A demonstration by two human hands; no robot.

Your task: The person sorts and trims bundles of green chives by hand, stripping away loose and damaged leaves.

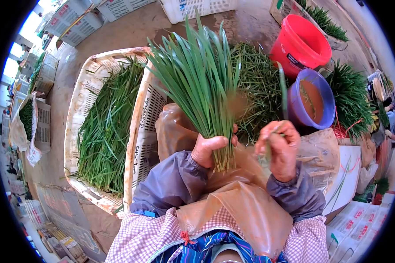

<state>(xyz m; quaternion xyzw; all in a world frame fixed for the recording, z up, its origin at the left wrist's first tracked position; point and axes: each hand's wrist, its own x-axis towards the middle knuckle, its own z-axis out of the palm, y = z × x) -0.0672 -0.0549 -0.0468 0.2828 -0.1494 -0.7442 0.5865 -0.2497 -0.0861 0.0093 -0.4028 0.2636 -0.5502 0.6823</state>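
Note:
My left hand (211, 148) is wrapped round the lower stalks of a thick bunch of garlic chives (202, 83). The bunch stands upright, its leaves fanning out at the top and its pale cut ends showing below my fist. To its right, my right hand (281, 147) is closed with the fingers pinched on a loose green chive leaf (283, 94) that sticks up above it. The two hands are apart. Beneath them, a brown plastic apron (245, 199) covers my lap. Behind the bunch lies a heap of chive trimmings (259, 83).
On the left stands a dirty white crate (135, 131) holding loose chives (109, 131). A red bucket (289, 52) and a purple bucket (297, 98) with brown water stand at the right, beside bundled chives (349, 101). More white crates (197, 8) are at the back.

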